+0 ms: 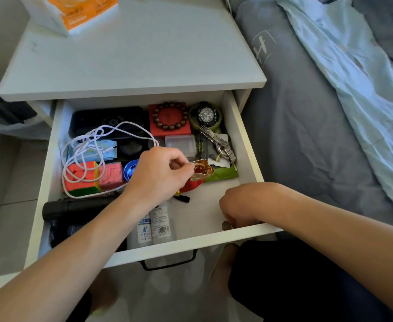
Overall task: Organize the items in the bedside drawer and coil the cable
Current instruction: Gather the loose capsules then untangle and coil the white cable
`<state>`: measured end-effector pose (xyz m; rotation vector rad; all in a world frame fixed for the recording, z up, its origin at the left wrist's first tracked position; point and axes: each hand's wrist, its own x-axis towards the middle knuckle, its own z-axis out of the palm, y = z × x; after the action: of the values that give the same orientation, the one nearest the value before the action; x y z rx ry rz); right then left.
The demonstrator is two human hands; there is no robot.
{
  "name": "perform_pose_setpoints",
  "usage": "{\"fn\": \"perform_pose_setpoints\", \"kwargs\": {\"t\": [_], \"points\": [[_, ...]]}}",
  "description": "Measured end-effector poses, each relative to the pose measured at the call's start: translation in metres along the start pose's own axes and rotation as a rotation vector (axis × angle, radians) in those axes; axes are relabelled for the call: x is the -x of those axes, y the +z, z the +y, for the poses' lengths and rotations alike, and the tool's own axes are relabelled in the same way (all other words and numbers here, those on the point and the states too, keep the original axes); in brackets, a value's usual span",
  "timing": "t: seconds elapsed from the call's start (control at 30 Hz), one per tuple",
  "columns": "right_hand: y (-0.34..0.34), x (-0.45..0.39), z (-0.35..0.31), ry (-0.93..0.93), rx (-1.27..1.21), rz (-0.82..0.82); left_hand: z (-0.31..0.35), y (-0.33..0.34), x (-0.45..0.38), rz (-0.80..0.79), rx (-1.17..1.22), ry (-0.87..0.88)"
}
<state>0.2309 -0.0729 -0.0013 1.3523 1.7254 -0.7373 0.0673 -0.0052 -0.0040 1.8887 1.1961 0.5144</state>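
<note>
The white bedside drawer (pixel 246 145) stands pulled out and full of small items. A white cable (pixel 91 145) lies in loose tangled loops over the left side, across a black case (pixel 107 119) and a coloured cube (pixel 80 178). My left hand (pixel 158 173) pinches the gold rim of a small red pouch (pixel 200 173) in the middle of the drawer. My right hand (pixel 242 205) reaches down at the front right corner, fingers curled around a coin (pixel 227 226). A bead bracelet (pixel 170 116) sits on a red box at the back.
Two watches (pixel 207 115) lie at the back right, a clear plastic box (pixel 180 144) and green packet (pixel 221 174) nearby. A black torch (pixel 74 206) and two small bottles (pixel 153 226) lie at the front. An orange tissue pack (pixel 74 12) stands on the nightstand top. The bed is to the right.
</note>
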Motion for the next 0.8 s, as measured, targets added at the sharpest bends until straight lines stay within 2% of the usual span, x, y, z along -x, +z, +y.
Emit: {"fn": "perform_pose_setpoints", "kwargs": {"t": [0.17, 0.43, 0.8], "points": [[0.002, 0.001, 0.005, -0.054, 0.098, 0.096, -0.001, 0.001, 0.000, -0.012, -0.003, 0.007], [0.002, 0.000, 0.004, -0.047, 0.015, -0.004, -0.004, 0.004, -0.001, -0.037, -0.016, 0.025], [-0.001, -0.007, -0.004, 0.051, 0.131, -0.104, -0.003, 0.003, -0.002, -0.058, -0.024, 0.039]]}}
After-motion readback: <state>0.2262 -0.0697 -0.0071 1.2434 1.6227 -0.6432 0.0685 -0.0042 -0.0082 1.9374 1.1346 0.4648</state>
